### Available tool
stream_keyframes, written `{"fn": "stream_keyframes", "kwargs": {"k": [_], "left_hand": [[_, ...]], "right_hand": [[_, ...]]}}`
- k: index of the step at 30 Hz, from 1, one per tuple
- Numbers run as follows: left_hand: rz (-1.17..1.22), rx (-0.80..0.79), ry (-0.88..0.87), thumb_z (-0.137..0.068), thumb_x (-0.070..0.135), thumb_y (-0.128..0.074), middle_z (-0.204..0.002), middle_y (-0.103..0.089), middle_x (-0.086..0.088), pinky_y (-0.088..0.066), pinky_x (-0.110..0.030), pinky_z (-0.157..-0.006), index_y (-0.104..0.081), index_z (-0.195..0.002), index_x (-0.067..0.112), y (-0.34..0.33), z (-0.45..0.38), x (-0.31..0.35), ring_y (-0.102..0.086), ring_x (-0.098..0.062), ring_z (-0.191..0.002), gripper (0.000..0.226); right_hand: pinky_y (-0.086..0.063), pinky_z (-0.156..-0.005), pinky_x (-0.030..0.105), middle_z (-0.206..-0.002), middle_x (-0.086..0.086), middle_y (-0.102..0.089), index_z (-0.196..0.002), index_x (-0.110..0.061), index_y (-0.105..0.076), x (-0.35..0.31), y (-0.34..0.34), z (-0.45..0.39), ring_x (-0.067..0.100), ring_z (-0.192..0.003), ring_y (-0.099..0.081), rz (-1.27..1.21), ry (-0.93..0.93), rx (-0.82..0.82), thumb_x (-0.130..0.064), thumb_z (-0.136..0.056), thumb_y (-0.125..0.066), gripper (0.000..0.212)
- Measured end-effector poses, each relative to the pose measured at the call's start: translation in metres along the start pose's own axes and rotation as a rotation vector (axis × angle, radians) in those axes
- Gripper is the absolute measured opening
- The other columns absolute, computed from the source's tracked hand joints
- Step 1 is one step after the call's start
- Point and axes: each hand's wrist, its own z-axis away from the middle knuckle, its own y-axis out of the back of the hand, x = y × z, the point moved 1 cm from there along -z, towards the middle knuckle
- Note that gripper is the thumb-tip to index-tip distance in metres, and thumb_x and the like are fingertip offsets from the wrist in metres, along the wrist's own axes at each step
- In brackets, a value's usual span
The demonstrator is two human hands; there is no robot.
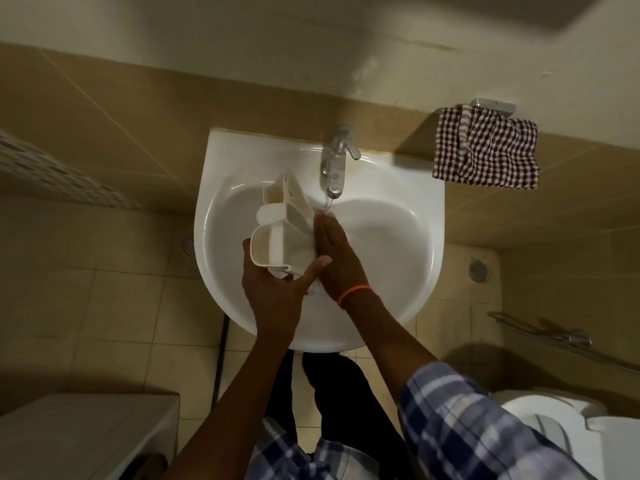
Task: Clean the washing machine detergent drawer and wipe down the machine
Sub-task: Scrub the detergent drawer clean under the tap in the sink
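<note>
The white detergent drawer (280,225) is held tilted over the white sink (408,271), its compartments facing up and left. My left hand (277,289) grips the drawer's near end from below, thumb along its right side. My right hand (334,251) lies flat against the drawer's right side with the fingers straight, fingertips under the running water from the chrome tap (337,161). An orange band sits on the right wrist. The washing machine (79,434) shows at the bottom left, only its white top and a corner in view.
A checked cloth (485,147) hangs on a wall holder right of the sink. A toilet (561,420) stands at the bottom right, with a metal rail (561,341) above it. Floor drains (479,270) sit in the beige tiles on both sides.
</note>
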Motion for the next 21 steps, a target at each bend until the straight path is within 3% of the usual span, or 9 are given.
{"fn": "stream_keyframes", "kwargs": {"k": [1,3,7,10,12,16,21], "left_hand": [[0.004,0.016,-0.008,-0.063,0.027,-0.105,-0.127,-0.054,0.027,-0.039,-0.001,-0.105,-0.047,-0.137,0.023,0.0,0.001,0.001,-0.051,0.021,-0.122,0.094],[0.018,0.05,-0.03,-0.064,0.024,-0.104,-0.129,-0.053,0.026,-0.037,-0.002,-0.107,-0.047,-0.138,0.021,0.002,0.004,0.003,-0.049,0.022,-0.124,0.094],[0.034,0.162,-0.016,-0.066,0.03,-0.104,-0.133,-0.051,0.031,-0.035,-0.006,-0.112,-0.043,-0.141,0.029,0.001,0.004,0.009,-0.047,0.022,-0.129,0.096],[0.055,0.234,0.024,-0.067,0.041,-0.102,-0.136,-0.052,0.032,-0.04,-0.016,-0.116,-0.043,-0.142,0.037,-0.003,0.005,0.01,-0.05,0.013,-0.133,0.096],[0.06,0.25,0.03,-0.067,0.039,-0.103,-0.136,-0.055,0.028,-0.042,-0.017,-0.115,-0.044,-0.141,0.036,-0.008,0.01,0.01,-0.053,0.009,-0.133,0.095],[0.027,0.244,-0.005,-0.067,0.022,-0.104,-0.129,-0.055,0.026,-0.039,-0.003,-0.105,-0.047,-0.136,0.028,-0.015,0.022,0.009,-0.053,0.019,-0.124,0.09],[0.065,0.279,0.027,-0.071,0.022,-0.103,-0.133,-0.061,0.018,-0.042,-0.009,-0.108,-0.051,-0.14,0.024,-0.016,0.023,0.007,-0.057,0.006,-0.129,0.087]], "right_hand": [[-0.026,-0.128,0.052,-0.173,0.014,-0.022,-0.167,-0.009,-0.018,0.002,-0.001,0.011,0.034,-0.161,-0.016,0.185,0.072,0.027,-0.023,-0.106,-0.055,0.073],[-0.021,-0.129,0.054,-0.175,0.01,-0.017,-0.167,-0.01,-0.019,0.007,0.0,0.035,0.034,-0.162,-0.011,0.326,0.119,0.025,-0.016,-0.105,-0.054,0.072],[-0.021,-0.13,0.051,-0.173,0.0,-0.025,-0.161,-0.02,-0.038,0.016,0.009,0.064,0.027,-0.16,-0.021,0.348,0.226,-0.043,-0.015,-0.102,-0.055,0.062],[-0.02,-0.129,0.045,-0.172,-0.005,-0.026,-0.162,-0.022,-0.038,0.019,0.017,0.049,0.026,-0.16,-0.021,0.268,0.225,-0.021,-0.015,-0.106,-0.051,0.058],[-0.027,-0.127,0.043,-0.172,-0.003,-0.028,-0.163,-0.018,-0.036,0.022,0.015,0.023,0.028,-0.159,-0.024,0.193,0.201,-0.037,-0.01,-0.106,-0.052,0.059],[-0.048,-0.111,0.055,-0.165,0.004,-0.041,-0.157,-0.011,-0.045,0.031,0.014,-0.028,0.036,-0.149,-0.043,0.224,0.223,-0.071,-0.002,-0.1,-0.057,0.059],[-0.052,-0.108,0.052,-0.165,0.005,-0.042,-0.157,-0.01,-0.046,0.027,0.021,-0.015,0.033,-0.145,-0.049,0.229,0.258,-0.076,-0.002,-0.098,-0.06,0.061]]}}
